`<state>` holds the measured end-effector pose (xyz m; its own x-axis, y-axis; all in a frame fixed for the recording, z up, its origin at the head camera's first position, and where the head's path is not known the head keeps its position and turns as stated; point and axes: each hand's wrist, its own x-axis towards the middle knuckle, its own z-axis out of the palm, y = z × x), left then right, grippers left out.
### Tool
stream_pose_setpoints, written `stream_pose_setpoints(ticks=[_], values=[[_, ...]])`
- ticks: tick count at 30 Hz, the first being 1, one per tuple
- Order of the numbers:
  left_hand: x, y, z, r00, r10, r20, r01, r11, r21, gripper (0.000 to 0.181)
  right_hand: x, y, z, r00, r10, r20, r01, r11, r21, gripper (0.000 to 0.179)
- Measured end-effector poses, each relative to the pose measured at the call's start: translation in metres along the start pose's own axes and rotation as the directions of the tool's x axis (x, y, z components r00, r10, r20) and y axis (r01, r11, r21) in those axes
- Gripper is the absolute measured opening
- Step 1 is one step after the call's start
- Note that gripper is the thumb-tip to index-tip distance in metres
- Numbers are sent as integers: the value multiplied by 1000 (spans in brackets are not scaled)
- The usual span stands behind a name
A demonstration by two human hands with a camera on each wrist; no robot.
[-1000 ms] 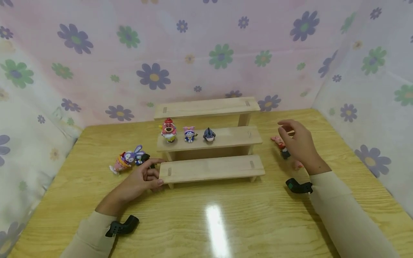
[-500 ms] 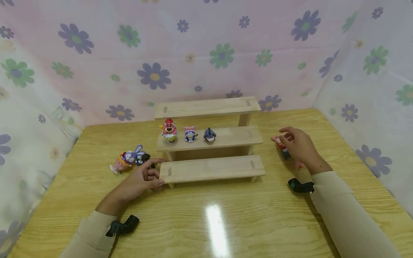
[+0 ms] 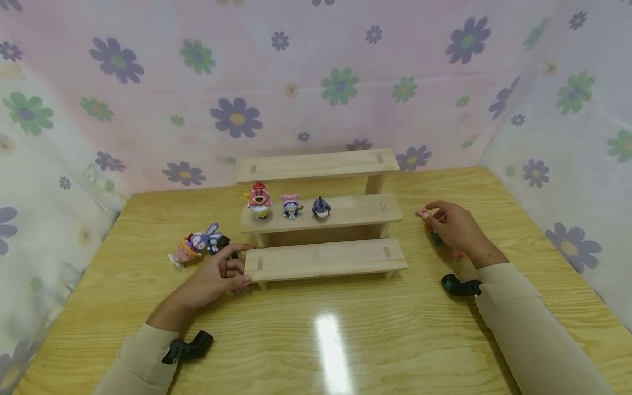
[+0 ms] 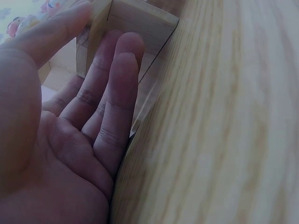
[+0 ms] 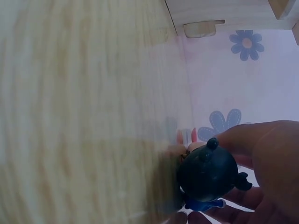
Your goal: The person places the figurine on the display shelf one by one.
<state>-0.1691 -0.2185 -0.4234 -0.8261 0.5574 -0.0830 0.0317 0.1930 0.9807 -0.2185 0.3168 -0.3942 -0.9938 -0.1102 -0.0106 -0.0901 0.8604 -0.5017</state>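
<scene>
"While the left hand (image 3: 212,277) is holding the wooden shelf (image 3: 326,259), what is the right hand (image 3: 456,227) doing?"

"It's hovering low over the right side of the counter (image 3: 316,321), with its fingers bending down around some toys. The pink toy (image 3: 423,213) is showing just beyond the fingertips, on the far left of that hand."

"Are those fingers gripping it?"

"I can't tell. From the right wrist, the dark toy (image 5: 208,172) is blocking the view, with the thumb showing behind it and other fingers curving below."

"And the left fingers?"

"They're gripping the left end of the lowest step, the thumb pressing at the near edge and the index finger lying along the far one."

"Where is the shelf standing?"

"Around the middle of the counter, its three steps rising toward the flowered cloth (image 3: 316,60) on the far side."

"Is anything standing on it?"

"Three toys are standing on the middle step: the bear toy (image 3: 259,203) at the left end, then the pink-topped toy (image 3: 291,208), then the grey toy (image 3: 321,208). On the counter left of the shelf, the purple toy (image 3: 197,241) is lying beside the black toy (image 3: 224,240), near the left hand."
</scene>
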Motion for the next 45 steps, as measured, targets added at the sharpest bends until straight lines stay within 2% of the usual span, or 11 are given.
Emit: stream_pose_setpoints(ticks=[6, 14, 22, 32, 45], values=[[0, 1, 0, 1000, 2, -12, -3, 1000, -3, 67, 1, -1, 1, 1000, -11, -2, 11, 1000, -17, 47], [-1, -1, 0, 1000, 6, 2, -6, 1000, -18, 67, 1, -3, 2, 1000, -10, 16, 10, 1000, -20, 45], [0, -1, 1, 1000, -5, -5, 5, 1000, -4, 68, 1, -5, 4, 999, -36, -6, 35, 999, -33, 43], [-2, -1, 1, 1000, 11, 4, -11, 1000, -11, 65, -1, -9, 7, 997, -71, -32, 70, 997, -24, 44], [-2, 1, 1, 1000, 3, 1, -3, 1000, -11, 66, -1, -14, 5, 993, -88, -84, 85, 996, -36, 46]])
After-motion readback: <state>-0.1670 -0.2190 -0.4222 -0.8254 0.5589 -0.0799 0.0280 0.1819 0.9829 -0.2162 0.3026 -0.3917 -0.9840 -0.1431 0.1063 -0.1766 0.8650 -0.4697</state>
